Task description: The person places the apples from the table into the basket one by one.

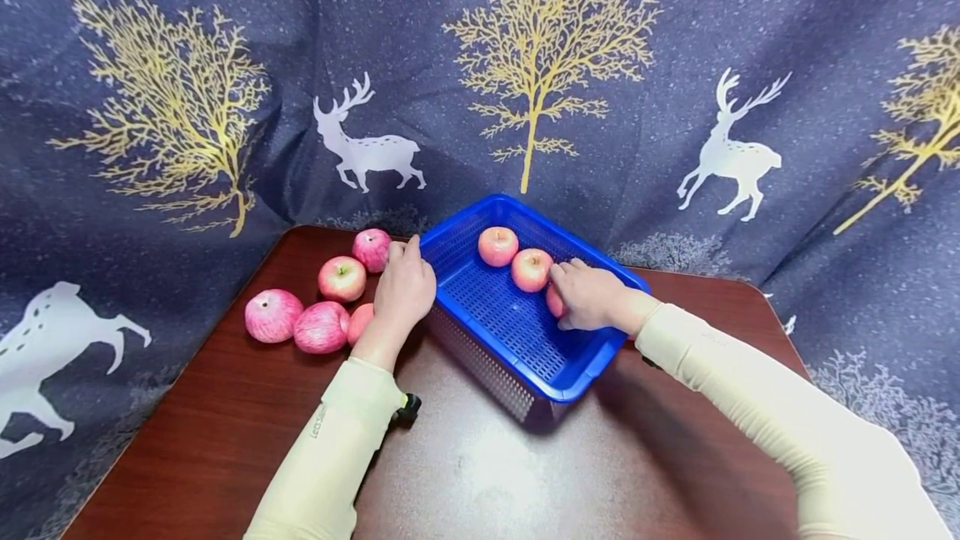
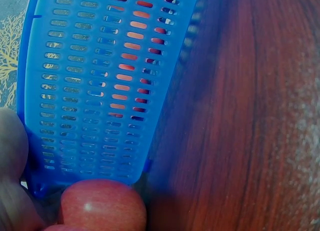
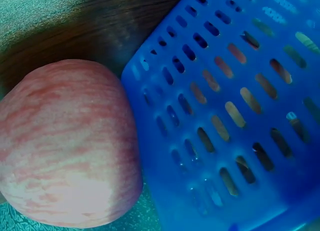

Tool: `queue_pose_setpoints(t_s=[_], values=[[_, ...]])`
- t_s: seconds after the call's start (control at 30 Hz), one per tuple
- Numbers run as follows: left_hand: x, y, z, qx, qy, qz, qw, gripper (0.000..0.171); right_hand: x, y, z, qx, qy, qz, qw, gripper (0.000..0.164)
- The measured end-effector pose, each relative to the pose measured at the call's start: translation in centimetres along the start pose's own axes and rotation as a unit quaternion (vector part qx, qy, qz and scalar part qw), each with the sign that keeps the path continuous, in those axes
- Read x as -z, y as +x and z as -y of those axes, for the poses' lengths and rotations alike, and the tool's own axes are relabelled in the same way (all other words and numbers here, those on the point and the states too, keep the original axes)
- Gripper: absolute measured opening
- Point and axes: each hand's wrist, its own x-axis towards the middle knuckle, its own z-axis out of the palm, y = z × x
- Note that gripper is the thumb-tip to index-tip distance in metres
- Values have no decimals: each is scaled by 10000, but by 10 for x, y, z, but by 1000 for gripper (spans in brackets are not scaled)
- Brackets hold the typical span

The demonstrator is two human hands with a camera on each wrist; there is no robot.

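A blue plastic basket (image 1: 491, 348) with slotted walls stands at an angle on the table. Its left rim corner is gripped by my left hand (image 1: 407, 286), whose fingertips (image 2: 12, 141) show beside the rim in the left wrist view. Inside the basket, my right hand (image 1: 592, 297) holds a red apple (image 1: 555, 300), partly covered by the fingers. That apple (image 3: 70, 146) looms large beside the slotted wall in the right wrist view. Two more apples, one (image 1: 498, 246) near the back and one (image 1: 532, 270) beside the held one, sit on the basket floor.
Left of the basket, several apples lie on the brown wooden table (image 1: 195, 440), among them a pink one (image 1: 273, 315) and one with its stem up (image 1: 342, 278). Another (image 1: 362, 325) is half hidden by my left wrist. A dark patterned cloth (image 1: 450, 132) hangs behind.
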Motion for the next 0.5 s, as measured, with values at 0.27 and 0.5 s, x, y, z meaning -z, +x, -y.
queue_pose_setpoints(t_s=[0.27, 0.5], values=[[1, 0, 0, -16, -23, 1, 10000, 51, 0, -1, -2, 68, -195, -146, 9997, 69], [0, 0, 1, -17, -26, 25, 10000, 51, -2, -1, -5, 134, -256, -215, 9994, 70]])
